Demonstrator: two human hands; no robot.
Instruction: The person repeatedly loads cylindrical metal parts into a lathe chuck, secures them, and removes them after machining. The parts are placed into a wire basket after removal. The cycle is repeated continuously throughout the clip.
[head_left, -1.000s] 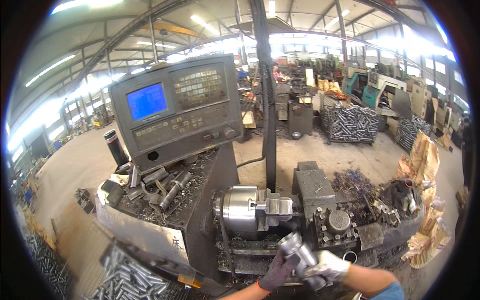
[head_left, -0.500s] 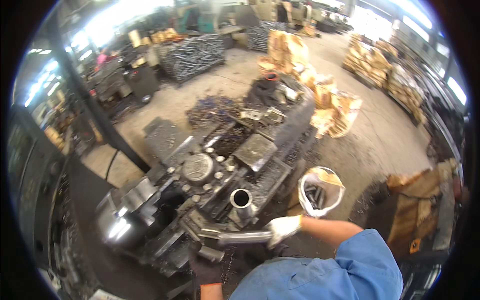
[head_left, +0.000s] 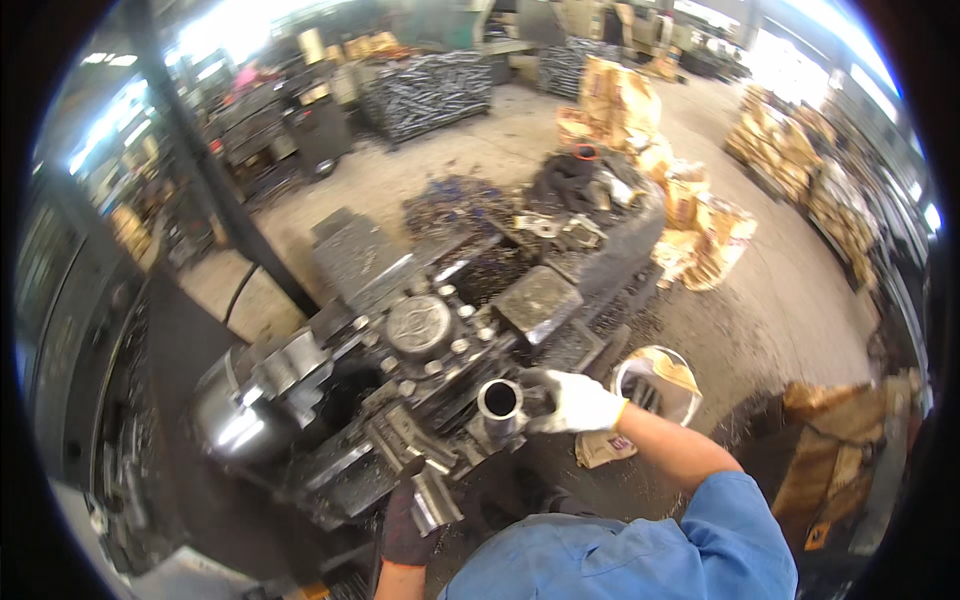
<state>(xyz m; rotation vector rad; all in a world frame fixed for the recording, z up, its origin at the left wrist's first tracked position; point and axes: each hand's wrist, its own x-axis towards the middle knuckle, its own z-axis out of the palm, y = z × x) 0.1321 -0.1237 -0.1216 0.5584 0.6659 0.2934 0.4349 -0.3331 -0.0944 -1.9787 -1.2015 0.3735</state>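
My left hand (head_left: 405,522), in a dark glove, is closed round a short, shiny metal cylinder (head_left: 435,503) near the front of the machine. A white glove covers my right hand (head_left: 578,402). Its fingers and thumb curl against the right side of an upright metal tube (head_left: 500,400), whose dark open end faces up; the exact contact is partly hidden. The tube stands on the near part of a grimy lathe carriage. Behind it sits the tool post with a round metal cap (head_left: 419,325), ringed by several bolts.
A large shiny chuck (head_left: 240,420) lies to the left. Right of my hand, a white-lined bucket (head_left: 672,385) holds metal pieces. Metal shavings (head_left: 460,210) are heaped behind the machine, with brown sacks (head_left: 710,235) farther right. A dark post (head_left: 215,190) rises at left.
My right hand has left a long metal bar and moved up to the upright tube. My left hand still holds the short cylinder, now tilted differently. The whole view has shifted.
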